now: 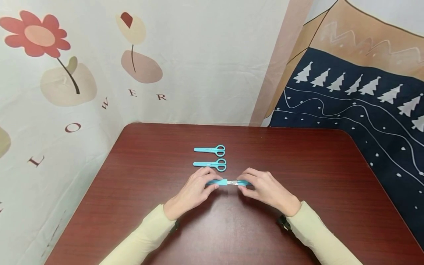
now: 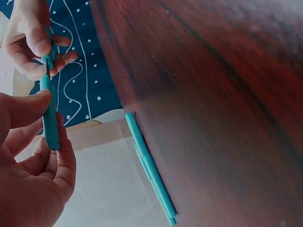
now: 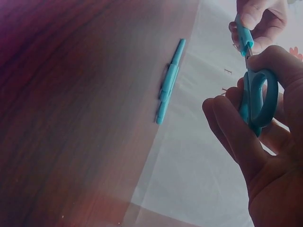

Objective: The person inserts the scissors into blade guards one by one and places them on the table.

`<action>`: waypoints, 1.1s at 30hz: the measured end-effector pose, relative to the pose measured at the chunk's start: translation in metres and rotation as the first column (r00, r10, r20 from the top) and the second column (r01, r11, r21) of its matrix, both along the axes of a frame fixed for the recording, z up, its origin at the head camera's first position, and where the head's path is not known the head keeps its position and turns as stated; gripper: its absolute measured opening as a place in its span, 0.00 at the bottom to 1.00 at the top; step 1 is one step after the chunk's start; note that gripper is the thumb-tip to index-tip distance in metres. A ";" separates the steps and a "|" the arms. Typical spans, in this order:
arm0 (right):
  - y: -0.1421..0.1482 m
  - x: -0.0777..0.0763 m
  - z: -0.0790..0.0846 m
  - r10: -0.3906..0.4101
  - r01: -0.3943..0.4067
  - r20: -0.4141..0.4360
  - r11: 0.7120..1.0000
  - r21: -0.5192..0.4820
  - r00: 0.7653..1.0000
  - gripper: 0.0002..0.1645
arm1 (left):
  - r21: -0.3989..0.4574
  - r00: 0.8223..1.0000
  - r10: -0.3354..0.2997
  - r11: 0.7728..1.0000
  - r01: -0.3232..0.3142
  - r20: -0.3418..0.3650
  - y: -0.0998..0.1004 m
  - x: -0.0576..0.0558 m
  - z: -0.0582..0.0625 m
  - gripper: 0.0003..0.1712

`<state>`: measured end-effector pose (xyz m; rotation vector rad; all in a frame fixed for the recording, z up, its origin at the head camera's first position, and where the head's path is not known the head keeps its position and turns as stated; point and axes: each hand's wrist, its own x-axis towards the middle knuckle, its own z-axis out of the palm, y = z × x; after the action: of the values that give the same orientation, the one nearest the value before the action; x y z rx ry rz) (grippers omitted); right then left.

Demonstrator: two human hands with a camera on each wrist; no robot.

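Between the two hands is a pair of scissors with turquoise handles (image 3: 254,101), its blades partly inside a turquoise sheath (image 2: 50,116). A short stretch of bare metal blade (image 1: 232,182) shows between sheath and handles. The left hand (image 1: 198,185) pinches the sheath between thumb and fingers. By the handles, the right hand (image 1: 266,187) grips the scissors with thumb and fingers. Beyond the left hand lie two more turquoise scissors, the nearer pair (image 1: 212,164) and the farther pair (image 1: 210,149), each with its blades covered and its handle loops to the right.
The dark red-brown wooden table (image 1: 139,206) has rounded far corners. Behind it hangs a pale cloth (image 1: 205,66) printed with flowers and letters. To the right is a dark blue cloth (image 1: 347,117) with white trees. Both forearms wear pale sleeves (image 1: 145,233).
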<state>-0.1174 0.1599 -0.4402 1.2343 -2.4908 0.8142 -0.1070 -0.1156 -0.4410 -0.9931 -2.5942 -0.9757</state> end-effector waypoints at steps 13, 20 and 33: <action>-0.005 0.001 0.002 -0.002 0.002 0.004 1.000 0.003 1.000 0.10 | 0.012 1.000 -0.018 1.000 0.018 0.000 0.002 0.000 -0.001 0.11; -0.006 0.000 0.001 0.013 -0.013 -0.012 1.000 -0.009 1.000 0.11 | 0.027 1.000 -0.029 0.999 0.029 0.011 0.002 -0.001 0.000 0.11; -0.008 0.001 0.002 0.015 -0.015 -0.014 1.000 -0.003 1.000 0.12 | 0.094 0.996 -0.072 0.993 0.066 0.059 -0.001 -0.003 0.001 0.11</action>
<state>-0.1160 0.1516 -0.4384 1.2550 -2.4712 0.8097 -0.1099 -0.1163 -0.4404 -1.0508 -2.5536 -1.1499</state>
